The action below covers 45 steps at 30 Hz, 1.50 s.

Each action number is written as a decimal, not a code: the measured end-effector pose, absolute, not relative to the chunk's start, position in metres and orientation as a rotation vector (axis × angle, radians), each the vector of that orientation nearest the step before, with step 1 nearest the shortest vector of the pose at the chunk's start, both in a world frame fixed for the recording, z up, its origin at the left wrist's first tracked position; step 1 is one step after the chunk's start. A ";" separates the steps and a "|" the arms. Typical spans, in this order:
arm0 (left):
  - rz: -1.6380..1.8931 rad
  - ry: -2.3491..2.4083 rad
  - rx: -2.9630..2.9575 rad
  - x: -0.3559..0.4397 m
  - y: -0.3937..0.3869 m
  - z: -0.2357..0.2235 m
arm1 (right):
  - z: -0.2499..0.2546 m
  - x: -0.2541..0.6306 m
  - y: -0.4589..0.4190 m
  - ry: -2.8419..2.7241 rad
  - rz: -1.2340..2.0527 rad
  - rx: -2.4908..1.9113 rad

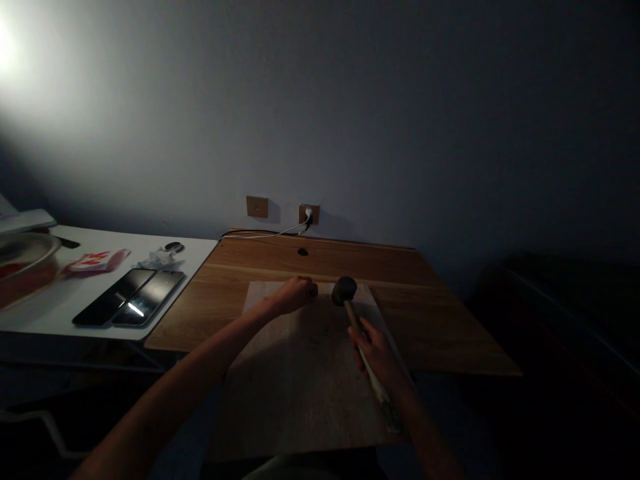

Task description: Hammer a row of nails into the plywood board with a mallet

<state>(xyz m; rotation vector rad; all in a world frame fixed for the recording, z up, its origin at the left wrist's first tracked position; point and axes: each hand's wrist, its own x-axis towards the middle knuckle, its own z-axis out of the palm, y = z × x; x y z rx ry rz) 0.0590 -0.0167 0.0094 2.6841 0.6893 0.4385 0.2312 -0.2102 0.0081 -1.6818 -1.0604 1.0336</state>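
Head view, and straight to the right hand [376, 350]: its fingers were wrapped firmly round the handle of a mallet [353, 316]! The dark mallet head [345, 291] stood out ahead of those fingers and slightly to their left, while the handle ran back past them towards the near edge of the board.

Over to the left hand [295, 294], and here the fingers were curled in tight, with a small dark roundish thing [313, 291] pinched at the tips; too dim to tell what it was, or whether it touched the wood below. It sat just left of the mallet head, the two clearly apart.

Under both sets of fingers lay the flat, pale board [300, 393], reaching back past the near edge of the wooden bench [430, 320]. Beyond the left fingers, a dark hole [303, 252] showed in the benchtop, and farther off came the cables [265, 235] and a white plug [309, 213] seated in a wall socket.

And out left of the left fingers, what a crowd on the white bench [203, 253]! Two glossy dark devices [155, 293] lay side by side, crumpled clear plastic [163, 259] just behind them, then a red-and-white packet [95, 261], and farthest left a see-through bowl [43, 280] with something reddish inside.
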 end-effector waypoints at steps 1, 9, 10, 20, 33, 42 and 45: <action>0.451 0.677 2.675 0.061 -0.016 0.006 | 0.007 0.231 -0.210 -1.062 1.030 -1.687; 0.550 0.715 2.541 0.066 -0.017 -0.007 | 0.009 0.230 -0.210 -1.071 1.025 -1.686; 0.555 0.714 2.546 0.066 -0.018 -0.006 | 0.010 0.229 -0.210 -1.061 1.032 -1.689; 0.592 0.667 2.519 0.063 -0.018 -0.017 | 0.008 0.225 -0.209 -1.070 1.054 -1.627; 0.699 0.794 2.169 0.063 -0.018 -0.025 | 0.004 0.211 -0.192 -1.136 1.067 -1.605; 0.705 0.834 2.171 0.062 -0.023 -0.019 | 0.005 0.204 -0.188 -1.129 1.057 -1.641; 0.683 0.854 2.259 0.061 -0.023 -0.018 | 0.006 0.207 -0.190 -1.112 1.056 -1.662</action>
